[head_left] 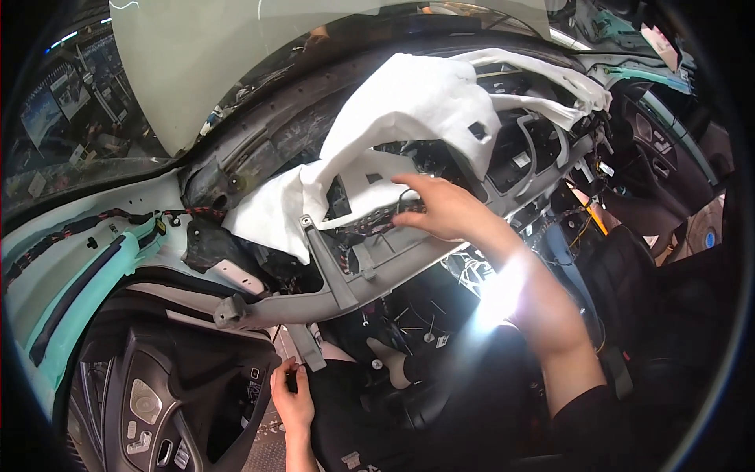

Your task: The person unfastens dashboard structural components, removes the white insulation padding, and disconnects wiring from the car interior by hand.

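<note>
I look into a stripped car cabin. My right hand (440,208) reaches up to the grey metal cross beam (346,291) behind the removed dashboard, its fingers pinching dark wires (373,224) at the beam. White insulation felt (409,118) hangs over the beam above that hand. My left hand (292,397) is low down at the open door's edge, fingers curled around a small dark part that I cannot make out.
The open door panel (173,401) with switches is at lower left. A mint-green body pillar (86,275) with a wire loom runs along the left. The windshield (236,55) is above. Loose cables and clips lie in the footwell (417,322). The far door (661,149) is at right.
</note>
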Demonstrator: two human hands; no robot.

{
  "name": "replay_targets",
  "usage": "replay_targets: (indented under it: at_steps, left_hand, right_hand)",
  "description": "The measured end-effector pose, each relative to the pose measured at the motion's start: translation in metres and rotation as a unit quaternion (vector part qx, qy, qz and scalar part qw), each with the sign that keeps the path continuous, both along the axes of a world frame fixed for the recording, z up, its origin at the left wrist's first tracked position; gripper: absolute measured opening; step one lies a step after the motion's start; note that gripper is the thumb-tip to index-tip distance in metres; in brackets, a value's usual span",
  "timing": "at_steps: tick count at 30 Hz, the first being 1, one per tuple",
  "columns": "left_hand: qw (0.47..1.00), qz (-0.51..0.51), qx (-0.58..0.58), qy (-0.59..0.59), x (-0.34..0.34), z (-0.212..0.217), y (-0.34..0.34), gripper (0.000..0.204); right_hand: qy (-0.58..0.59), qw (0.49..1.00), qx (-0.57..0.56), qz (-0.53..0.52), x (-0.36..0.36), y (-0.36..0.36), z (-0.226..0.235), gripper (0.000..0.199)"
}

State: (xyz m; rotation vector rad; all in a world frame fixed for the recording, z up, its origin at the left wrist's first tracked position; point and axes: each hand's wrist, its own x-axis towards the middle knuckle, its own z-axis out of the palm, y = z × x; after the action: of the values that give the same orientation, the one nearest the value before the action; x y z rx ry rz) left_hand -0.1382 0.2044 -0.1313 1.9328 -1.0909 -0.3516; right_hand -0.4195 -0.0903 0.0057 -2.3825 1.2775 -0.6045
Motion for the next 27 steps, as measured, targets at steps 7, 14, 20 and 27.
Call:
replay_targets:
  at_steps: [7,14,20,27]
  left_hand:
    - [0.999,0.003,0.014,-0.039,0.013,-0.006,0.019,0.026]
    - [0.998,0.005,-0.024,-0.054,0.005,0.000,0.032,0.022]
    - [0.996,0.032,-0.042,-0.065,0.010,-0.004,0.052,0.019]
    - [0.988,0.070,0.028,-0.135,0.003,-0.012,0.068,0.030]
  right_hand:
    - [0.136,0.989,0.043,0.029,0.034,-0.020,-0.033,0.068]
    - [-0.026,0.994,-0.104,-0.005,0.017,-0.009,-0.043,0.065]
    - [-0.013,0.999,-0.045,0.009,0.018,0.047,-0.014,0.063]
    - [0.040,0.991,-0.061,0.116,0.012,0.116,0.014,0.061]
